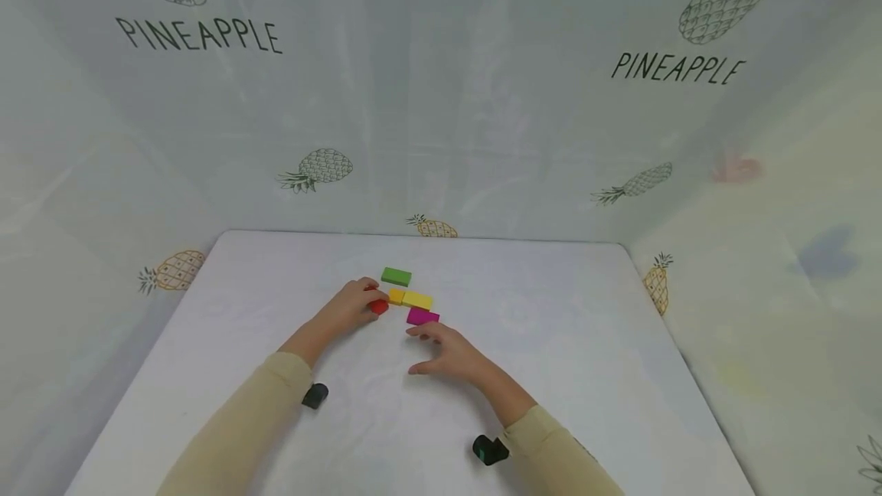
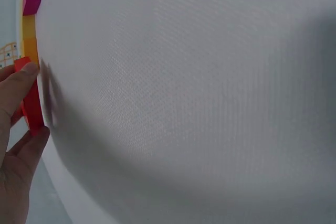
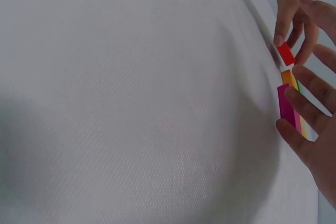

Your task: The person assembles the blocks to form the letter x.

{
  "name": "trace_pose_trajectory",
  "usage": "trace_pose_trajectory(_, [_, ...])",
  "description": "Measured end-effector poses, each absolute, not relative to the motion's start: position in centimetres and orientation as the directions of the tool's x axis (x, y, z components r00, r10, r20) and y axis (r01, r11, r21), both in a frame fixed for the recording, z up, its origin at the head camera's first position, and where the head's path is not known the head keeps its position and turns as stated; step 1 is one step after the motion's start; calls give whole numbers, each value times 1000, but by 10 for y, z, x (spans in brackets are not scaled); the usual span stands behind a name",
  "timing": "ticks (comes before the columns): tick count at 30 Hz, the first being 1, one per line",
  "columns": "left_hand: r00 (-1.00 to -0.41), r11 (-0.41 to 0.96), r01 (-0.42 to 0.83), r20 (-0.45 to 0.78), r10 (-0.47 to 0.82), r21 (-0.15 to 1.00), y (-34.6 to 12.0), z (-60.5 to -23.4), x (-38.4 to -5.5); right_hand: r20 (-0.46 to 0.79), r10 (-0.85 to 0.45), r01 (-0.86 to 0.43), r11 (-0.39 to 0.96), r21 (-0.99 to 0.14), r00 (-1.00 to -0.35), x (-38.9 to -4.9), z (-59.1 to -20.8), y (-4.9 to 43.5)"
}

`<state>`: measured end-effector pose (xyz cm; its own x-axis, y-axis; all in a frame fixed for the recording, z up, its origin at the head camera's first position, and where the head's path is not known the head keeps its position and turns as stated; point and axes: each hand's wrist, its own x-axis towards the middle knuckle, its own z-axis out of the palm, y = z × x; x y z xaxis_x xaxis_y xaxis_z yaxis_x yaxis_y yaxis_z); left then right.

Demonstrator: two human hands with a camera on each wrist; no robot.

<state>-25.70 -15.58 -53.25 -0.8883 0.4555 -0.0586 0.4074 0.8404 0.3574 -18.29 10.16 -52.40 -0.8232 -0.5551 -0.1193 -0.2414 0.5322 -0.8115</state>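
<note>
Left grip (image 1: 353, 305): pinching red block (image 2: 32, 100) between its fingertips (image 2: 30, 68) | right grip (image 1: 451, 354): spread, near magenta block (image 1: 423, 316)

curtained-off nook: pineapple-print sheeting (image 1: 441, 98) behind, beside white table (image 1: 572, 327)

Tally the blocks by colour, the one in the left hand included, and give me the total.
Red block: 1
Orange block: 1
Yellow block: 1
Green block: 1
Magenta block: 1
Total: 5
</note>
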Motion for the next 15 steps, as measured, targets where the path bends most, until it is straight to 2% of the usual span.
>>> trace_pose_trajectory(7, [-883,845,436,-34,468,309,-152,-526,-249,-112,-542,-232,525,-819,-833,-186,-521,103])
trace_pose_trajectory(15, [-899,874,407,-52,434,265,-147,-518,-229,-116,-515,-191,504,-842,-849,-188,-526,101])
